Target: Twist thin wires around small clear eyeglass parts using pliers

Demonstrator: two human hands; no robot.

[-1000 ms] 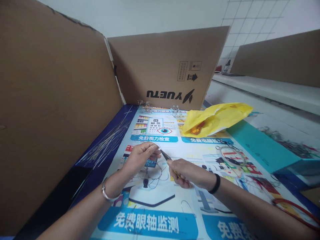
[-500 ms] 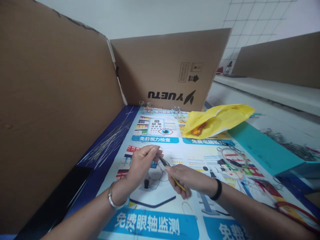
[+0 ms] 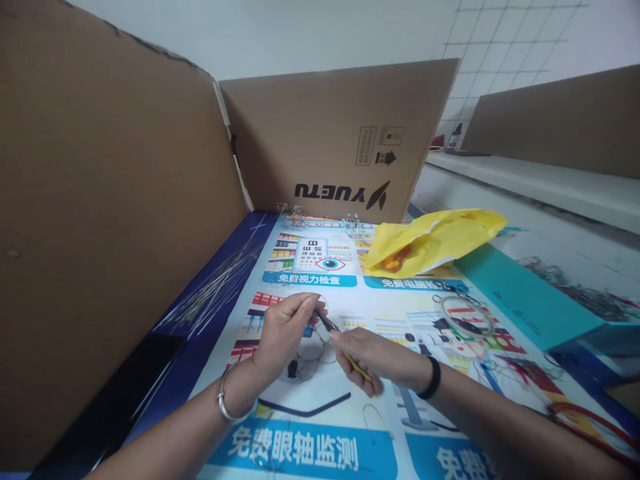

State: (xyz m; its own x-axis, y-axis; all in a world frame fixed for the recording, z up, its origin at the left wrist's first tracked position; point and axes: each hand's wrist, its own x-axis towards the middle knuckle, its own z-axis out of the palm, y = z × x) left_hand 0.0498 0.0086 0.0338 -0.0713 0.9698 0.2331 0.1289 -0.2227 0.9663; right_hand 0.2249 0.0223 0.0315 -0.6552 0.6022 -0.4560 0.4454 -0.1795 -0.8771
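Observation:
My right hand (image 3: 364, 357) is wrapped round a pair of pliers (image 3: 327, 322) with yellow handles. The jaws point up and left, meeting the fingertips of my left hand (image 3: 287, 333). Those fingers are pinched together on a thin wire (image 3: 323, 301), of which a short curved bit shows above them. How the jaws sit on the wire is hidden by the fingers. Below the hands, a bent piece of wire (image 3: 373, 419) lies on the printed sheet (image 3: 367, 313).
Straight wires (image 3: 210, 287) lie in a bundle at left, near a black flat object (image 3: 120, 387). A yellow bag (image 3: 435, 243) and a wire coil (image 3: 467, 317) sit at right, beside a teal box (image 3: 525, 297). Cardboard panels (image 3: 340, 133) stand behind and at left.
The view has shifted very slightly. Both hands and the pliers keep nearly the same pose.

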